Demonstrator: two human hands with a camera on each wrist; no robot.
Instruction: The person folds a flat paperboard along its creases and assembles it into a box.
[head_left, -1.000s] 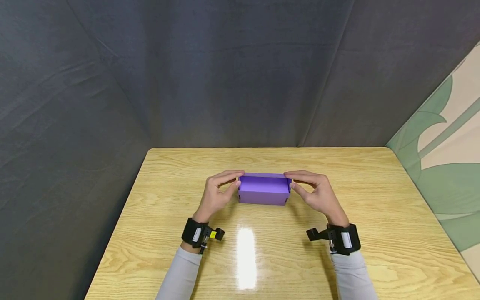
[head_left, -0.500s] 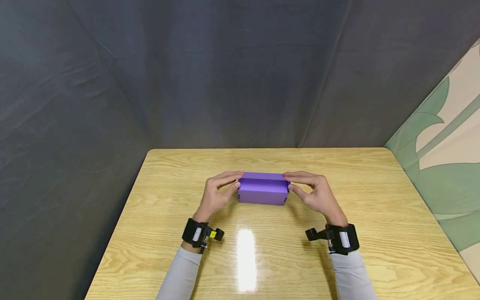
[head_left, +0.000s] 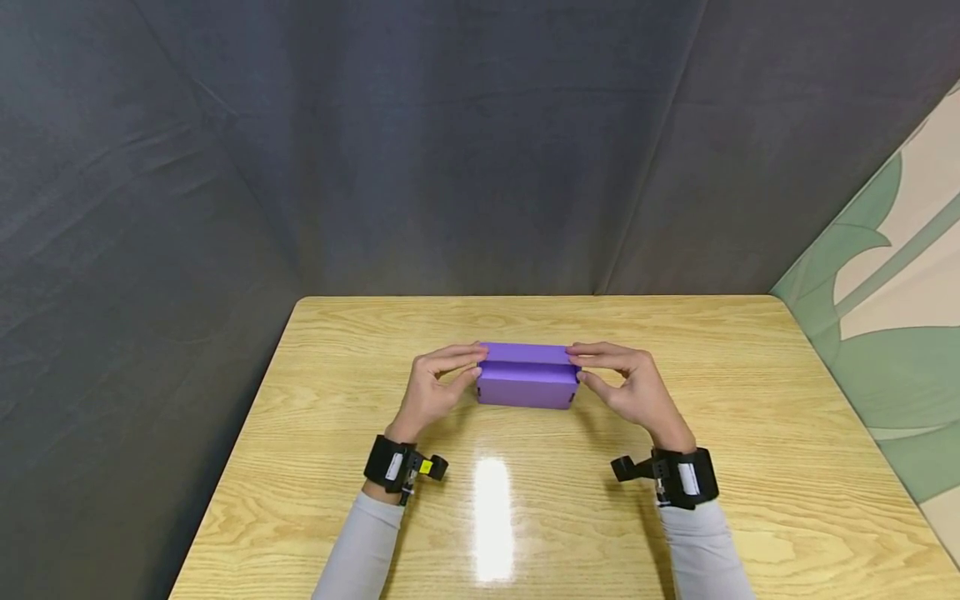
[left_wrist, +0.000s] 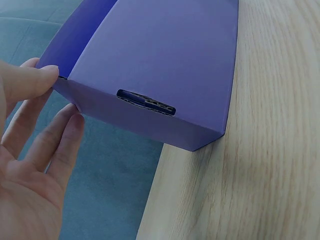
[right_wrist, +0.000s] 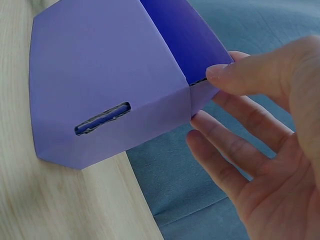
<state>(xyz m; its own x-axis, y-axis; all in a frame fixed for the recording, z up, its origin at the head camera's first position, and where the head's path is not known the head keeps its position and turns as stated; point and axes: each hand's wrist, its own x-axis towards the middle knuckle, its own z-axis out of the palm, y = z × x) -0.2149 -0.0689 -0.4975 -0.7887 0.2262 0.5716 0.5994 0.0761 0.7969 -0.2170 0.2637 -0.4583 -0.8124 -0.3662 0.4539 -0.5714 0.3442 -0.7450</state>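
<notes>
A purple cardboard box [head_left: 527,394] sits on the table, its long front wall facing me. Its lid flap [head_left: 527,354], hinged at the back, leans forward over the opening, leaving a gap along the front. My left hand [head_left: 433,388] pinches the box's left upper corner, thumb at the side edge and fingers on the flap end. At the opposite corner my right hand [head_left: 632,388] holds the flap end likewise. In the left wrist view the thumb [left_wrist: 35,82] lies at the box's top edge, above a slot [left_wrist: 146,103]. The right wrist view has a matching slot [right_wrist: 102,118].
The wooden table [head_left: 337,350] extends around the box, with a bright light reflection in front of it. A dark grey curtain [head_left: 480,150] hangs behind and to the left. Leaf-patterned fabric [head_left: 900,367] is at the right. Each wrist wears a black camera strap [head_left: 682,477].
The lid flap has tilted forward and down, so the opening looks narrower. Both hands stay at the box's ends, with their fingers shifting slightly along with the flap.
</notes>
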